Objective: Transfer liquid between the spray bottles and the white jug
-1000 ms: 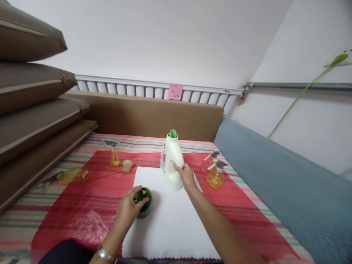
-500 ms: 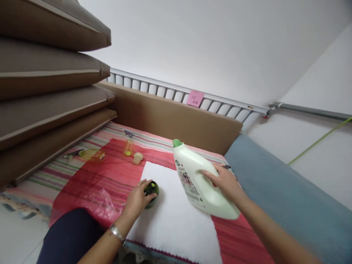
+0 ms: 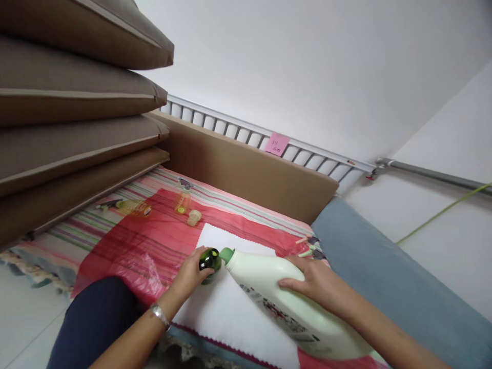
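My left hand [image 3: 192,271] is closed round the upper part of a small dark green bottle [image 3: 210,260], which stands on a white scallop-edged sheet [image 3: 226,312]. My right hand [image 3: 313,279] grips the handle of a large pale green detergent jug [image 3: 265,269]. The jug is tipped over to the left, and its green spout [image 3: 226,255] is right beside the mouth of the bottle. Whether the two touch, or liquid runs between them, I cannot tell.
A clear spray bottle [image 3: 183,201] and a beige cap [image 3: 194,217] stand on red plastic film [image 3: 161,225]. Another spray bottle [image 3: 132,207] lies to their left. Brown cushions [image 3: 80,107] are stacked at the left, with a brown board [image 3: 238,169] behind.
The jug has gone from nearly upright to tipped leftward, and its spout has come down beside the green bottle. My left hand keeps its hold on the bottle.
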The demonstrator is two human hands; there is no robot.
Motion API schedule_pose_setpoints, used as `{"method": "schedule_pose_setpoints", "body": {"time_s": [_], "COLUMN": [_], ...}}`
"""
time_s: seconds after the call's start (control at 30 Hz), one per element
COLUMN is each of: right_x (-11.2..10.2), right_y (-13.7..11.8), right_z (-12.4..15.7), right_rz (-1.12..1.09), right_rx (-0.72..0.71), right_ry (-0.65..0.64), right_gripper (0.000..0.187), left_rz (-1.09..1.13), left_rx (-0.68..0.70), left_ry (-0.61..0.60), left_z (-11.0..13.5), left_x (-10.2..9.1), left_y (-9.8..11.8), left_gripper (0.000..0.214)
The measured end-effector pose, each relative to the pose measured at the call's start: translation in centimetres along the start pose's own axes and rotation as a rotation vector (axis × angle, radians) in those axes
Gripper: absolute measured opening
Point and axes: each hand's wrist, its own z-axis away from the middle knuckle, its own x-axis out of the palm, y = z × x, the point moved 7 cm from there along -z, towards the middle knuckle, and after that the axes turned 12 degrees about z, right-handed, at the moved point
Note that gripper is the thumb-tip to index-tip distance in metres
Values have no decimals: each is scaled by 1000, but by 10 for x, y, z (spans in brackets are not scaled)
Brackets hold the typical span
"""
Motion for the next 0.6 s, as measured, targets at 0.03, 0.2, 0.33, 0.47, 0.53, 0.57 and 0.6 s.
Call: {"method": "schedule_pose_setpoints", "body": {"time_s": [0.03,0.2,0.33,0.47,0.53,0.57,0.6], "right_x": [-1,-5,-8,-10,-12,-13,-14], "right_y": [-1,-7,-14,-20,-23,-24,-24], "right_z": [-2,-12,-18,-21,-21,-22,-22], "right_rz": [39,153,147,148,152,150,147], "right_rx": [3,-16,-59,-58,-51,-50,-51], "right_ry": [10,13,10,-20,-31,-36,-38], "right_gripper": [34,37,35,34,34,33,32], "left_rz": [1,-16,-40,-58,-54,-50,-49], "left_rx": [3,-12,-33,-28,-16,-1,21], "left_ry": [1,-1,-16,-33,-50,-59,-63], "left_z": [1,3,3,4,5,6,7], "left_x": [0,1,0,-1,-1,-1,-2], "left_y": [-1,-3,2,2,0,-1,0], "left_gripper": [51,54,56,57,56,55,54]}}
